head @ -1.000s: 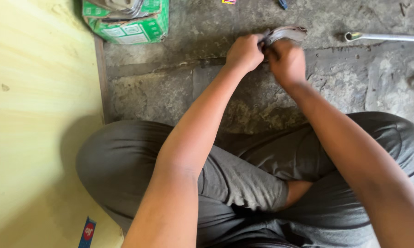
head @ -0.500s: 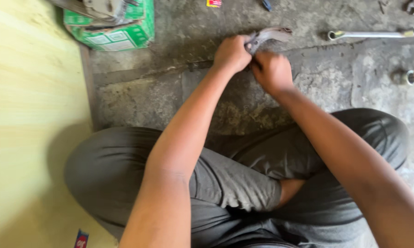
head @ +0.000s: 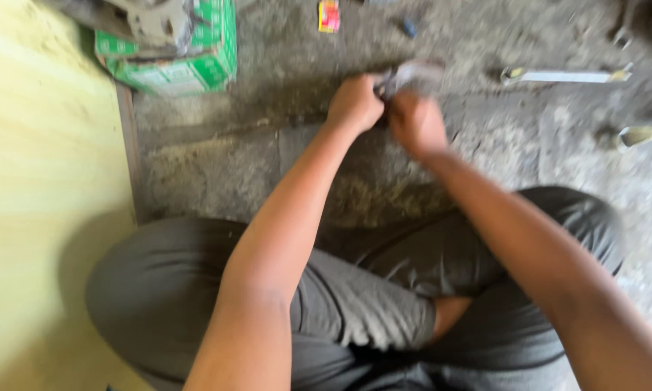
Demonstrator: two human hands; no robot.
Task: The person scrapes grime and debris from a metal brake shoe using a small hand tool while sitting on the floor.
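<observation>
Floor room round your hands: open near side, cluttered far side.
Bare concrete floor (head: pixel 217 174) betw. knees & hands lets you pass; green box (head: pixel 188 65) blocks far left, long wrench (head: pixel 565 74) & second tool (head: pixel 641 134) lie right.

A green and white cardboard box (head: pixel 188 61) is sitting at the top left on the rough grey concrete floor (head: pixel 232 166), holding a pale object too blurred to identify; a yellow-green panel (head: pixel 44 217) is lying along the left edge, just beside the box; a long flat metal wrench (head: pixel 565 74) is lying at the upper right; another metal tool (head: pixel 641 134) is showing partly at the right edge; a small red and yellow packet (head: pixel 329 15) is lying near the top edge.
</observation>
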